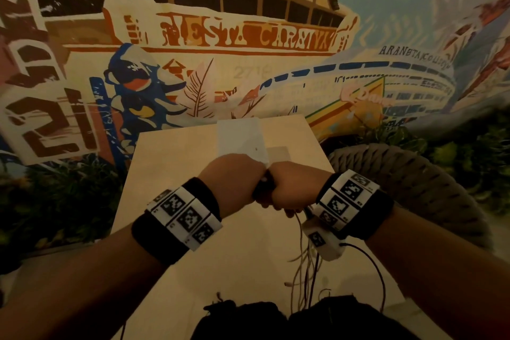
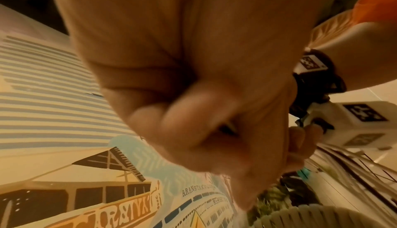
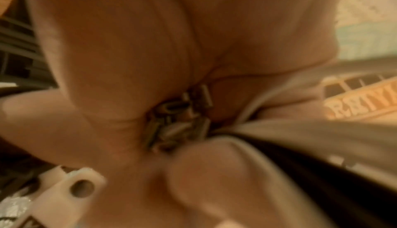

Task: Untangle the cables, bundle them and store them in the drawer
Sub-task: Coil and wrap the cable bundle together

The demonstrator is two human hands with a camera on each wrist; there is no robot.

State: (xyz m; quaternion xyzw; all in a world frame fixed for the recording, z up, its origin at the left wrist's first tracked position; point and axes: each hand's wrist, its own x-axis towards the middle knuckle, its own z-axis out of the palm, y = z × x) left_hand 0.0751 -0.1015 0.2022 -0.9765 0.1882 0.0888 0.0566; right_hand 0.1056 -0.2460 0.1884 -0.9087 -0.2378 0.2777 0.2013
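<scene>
My two hands meet above the pale wooden cabinet top (image 1: 176, 174). A dark bunch of cables (image 1: 264, 184) sits between them. My left hand (image 1: 234, 182) is curled into a fist round it, and a dark bit of cable (image 2: 227, 128) shows between its fingers. My right hand (image 1: 293, 188) grips the same bunch. In the right wrist view several metal connector ends (image 3: 178, 119) poke out of the right hand (image 3: 150, 62), with white and black cables (image 3: 300, 140) running off to the right. Thin loose cable ends (image 1: 306, 270) hang below the right hand. No drawer is in view.
A white flat box (image 1: 240, 138) lies at the back of the cabinet top. A large woven grey basket (image 1: 419, 185) stands at the right, with green plants (image 1: 55, 201) on both sides. A painted mural wall (image 1: 220, 36) rises behind. Dark fabric (image 1: 248, 317) lies at the near edge.
</scene>
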